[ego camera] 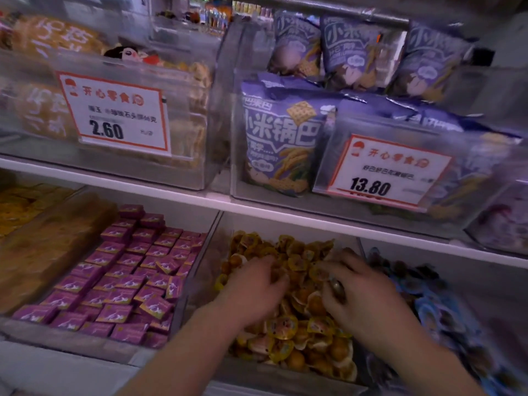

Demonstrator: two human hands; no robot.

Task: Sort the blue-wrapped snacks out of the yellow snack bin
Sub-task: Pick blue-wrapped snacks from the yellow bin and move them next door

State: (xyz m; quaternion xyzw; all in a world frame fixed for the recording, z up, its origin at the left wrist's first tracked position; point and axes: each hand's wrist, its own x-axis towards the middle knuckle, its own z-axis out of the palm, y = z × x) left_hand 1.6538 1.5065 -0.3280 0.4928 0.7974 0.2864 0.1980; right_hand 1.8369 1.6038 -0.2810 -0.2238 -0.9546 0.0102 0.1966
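Hands in the yellow snack bin (288,364) on the lower shelf: left hand (254,290) lay fingers-down in the yellow snacks (283,327); right hand (360,292) pinched a small dark piece. Blue-wrapped snacks (434,307) filled the bin alongside, right.

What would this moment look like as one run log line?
left hand: digging in clear bin of yellow-wrapped snacks | right hand: same bin, grip unclear | blue-wrapped snacks: in bin at right
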